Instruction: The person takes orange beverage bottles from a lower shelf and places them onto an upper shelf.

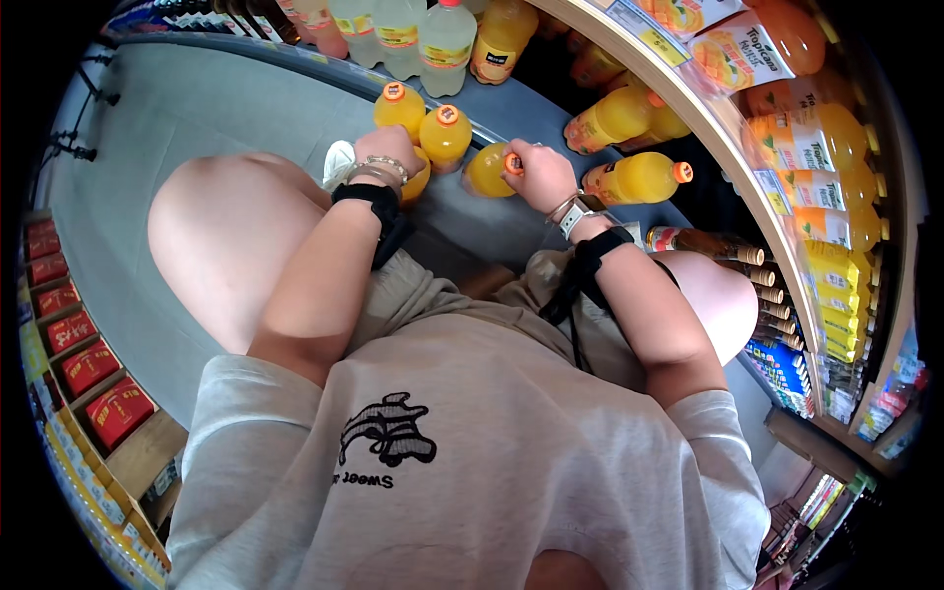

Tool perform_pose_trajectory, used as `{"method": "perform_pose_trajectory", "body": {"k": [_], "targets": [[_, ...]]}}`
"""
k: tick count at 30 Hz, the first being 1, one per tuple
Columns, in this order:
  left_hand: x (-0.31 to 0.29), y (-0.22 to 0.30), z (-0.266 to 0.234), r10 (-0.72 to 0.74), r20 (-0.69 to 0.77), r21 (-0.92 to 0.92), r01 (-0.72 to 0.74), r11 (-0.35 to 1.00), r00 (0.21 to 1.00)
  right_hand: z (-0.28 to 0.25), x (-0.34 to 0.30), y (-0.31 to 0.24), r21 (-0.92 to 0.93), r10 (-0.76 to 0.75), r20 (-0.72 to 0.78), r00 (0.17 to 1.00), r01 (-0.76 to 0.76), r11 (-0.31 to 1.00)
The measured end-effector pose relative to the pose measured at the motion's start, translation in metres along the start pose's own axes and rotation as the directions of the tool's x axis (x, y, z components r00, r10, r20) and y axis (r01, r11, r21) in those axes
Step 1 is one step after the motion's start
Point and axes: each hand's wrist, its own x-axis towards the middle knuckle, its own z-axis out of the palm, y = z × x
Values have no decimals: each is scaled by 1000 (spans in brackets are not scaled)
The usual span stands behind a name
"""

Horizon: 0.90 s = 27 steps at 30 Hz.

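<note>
My right hand is closed around the orange-capped neck of a juice bottle, which stands close to the bottom shelf's edge. To its left, my left hand has its fingers curled over the top of another juice bottle; the hand hides that bottle's cap. Two more upright orange-capped bottles, a nearer juice bottle and a farther juice bottle, stand right beside my left hand. On the shelf to the right, a juice bottle lies tilted with its cap toward the right.
Clear bottles of pale drink and an orange drink bottle line the far shelf. An upper shelf edge curves overhead on the right, bearing rows of juice bottles. Brown-capped bottles lie near my right knee. Red boxes fill a rack at left.
</note>
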Motion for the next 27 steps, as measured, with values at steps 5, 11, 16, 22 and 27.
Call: {"method": "perform_pose_trajectory", "body": {"k": [5,11,16,22,27], "targets": [[6,2,-3,-39,5,-6,39,999,999,16,12,6,-98,-84,136,987,98,990],[21,-6,-2,-28,101,3,27,1000,994,15,32,6,-151,-7,212,977,39,988],[23,-11,-1,49,158,44,-56,997,986,-11,68,17,-89,10,212,977,9,996],[14,-13,-18,112,327,140,-166,976,938,-52,153,29,-150,187,-140,972,-207,967],[7,-4,-30,194,95,72,-201,977,976,-50,201,31,-356,55,-228,972,-136,924]]}}
